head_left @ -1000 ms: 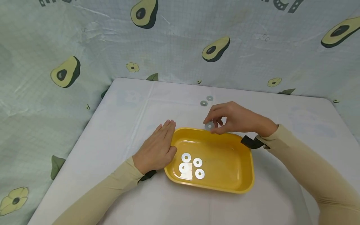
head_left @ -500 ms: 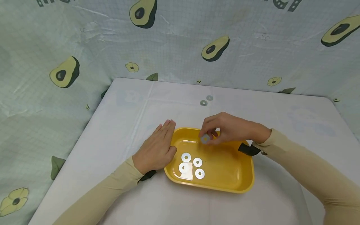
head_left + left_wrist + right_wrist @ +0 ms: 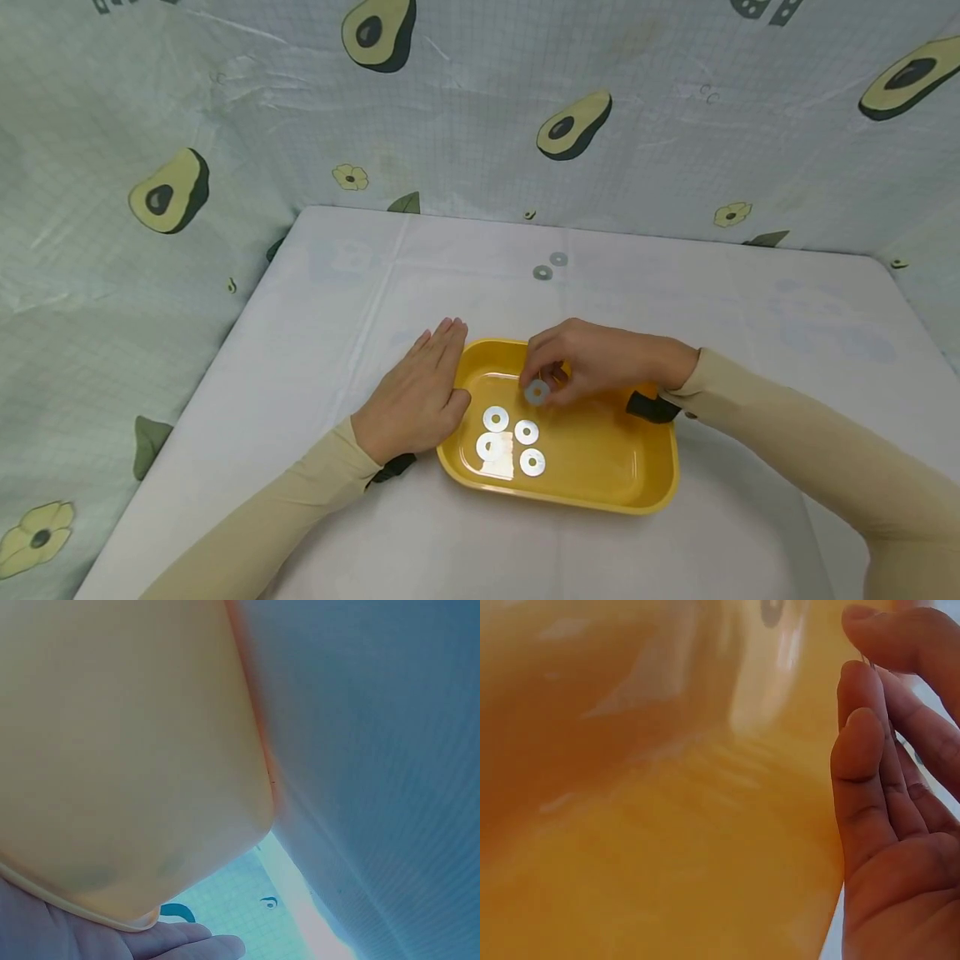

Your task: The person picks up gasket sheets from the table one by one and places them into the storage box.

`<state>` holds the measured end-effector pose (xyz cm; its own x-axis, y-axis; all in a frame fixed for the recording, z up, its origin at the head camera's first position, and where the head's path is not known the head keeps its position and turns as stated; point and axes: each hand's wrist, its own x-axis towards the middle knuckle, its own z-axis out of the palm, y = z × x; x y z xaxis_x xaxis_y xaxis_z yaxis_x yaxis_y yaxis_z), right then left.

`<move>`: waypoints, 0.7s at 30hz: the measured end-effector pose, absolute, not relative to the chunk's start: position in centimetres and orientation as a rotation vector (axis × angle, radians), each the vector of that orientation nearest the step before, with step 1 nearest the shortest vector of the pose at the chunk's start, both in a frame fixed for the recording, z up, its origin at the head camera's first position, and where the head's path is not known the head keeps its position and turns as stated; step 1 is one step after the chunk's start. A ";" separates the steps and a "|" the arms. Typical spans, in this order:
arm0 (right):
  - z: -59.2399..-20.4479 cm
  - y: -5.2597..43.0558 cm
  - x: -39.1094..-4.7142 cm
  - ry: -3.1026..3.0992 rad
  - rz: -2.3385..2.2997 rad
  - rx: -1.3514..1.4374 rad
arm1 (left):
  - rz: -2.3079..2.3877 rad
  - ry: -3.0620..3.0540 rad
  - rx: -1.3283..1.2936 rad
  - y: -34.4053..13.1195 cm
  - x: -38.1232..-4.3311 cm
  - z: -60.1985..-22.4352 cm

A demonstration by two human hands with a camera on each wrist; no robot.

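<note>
A yellow tray (image 3: 600,498) sits in front of the person, with several flat metal washers (image 3: 527,432) lying in its left part. My right hand (image 3: 600,360) is over the tray's far side and pinches one more washer (image 3: 536,392) between thumb and fingers. In the right wrist view the pinched washer shows only as a thin edge between the fingertips (image 3: 861,675). My left hand (image 3: 414,400) rests along the tray's left rim with its fingers straight; the left wrist view has its fingers (image 3: 184,946) under the rim, beside the outer wall (image 3: 135,750).
Two more washers, a nearer one (image 3: 542,272) and a farther one (image 3: 558,259), lie on the white-covered table (image 3: 360,533) beyond the tray. A sheet printed with avocados (image 3: 465,108) hangs behind the table and down its left side.
My right hand has carried the washer from beyond the tray's far rim to over the inside of the tray, toward the person and slightly left. The left hand has stayed in place.
</note>
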<state>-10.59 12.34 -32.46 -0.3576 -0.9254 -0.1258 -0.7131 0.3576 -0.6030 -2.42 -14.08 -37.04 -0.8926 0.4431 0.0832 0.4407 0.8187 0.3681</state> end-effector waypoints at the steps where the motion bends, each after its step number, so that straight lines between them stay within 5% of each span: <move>1: -32.6 12.2 -10.5 2.172 -0.626 -1.429 | 0.600 2.991 0.727 -14.1 -2.4 -37.1; 21: -34.9 11.2 -9.0 2.218 -0.457 -1.440 | 0.591 3.004 0.751 -14.1 -2.4 -37.1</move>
<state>-9.00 11.21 -34.89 -0.3511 -0.9165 -0.1917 -0.7660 0.3988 -0.5042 -2.45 -14.10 -37.07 -0.8864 0.4521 0.0997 0.4562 0.8160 0.3550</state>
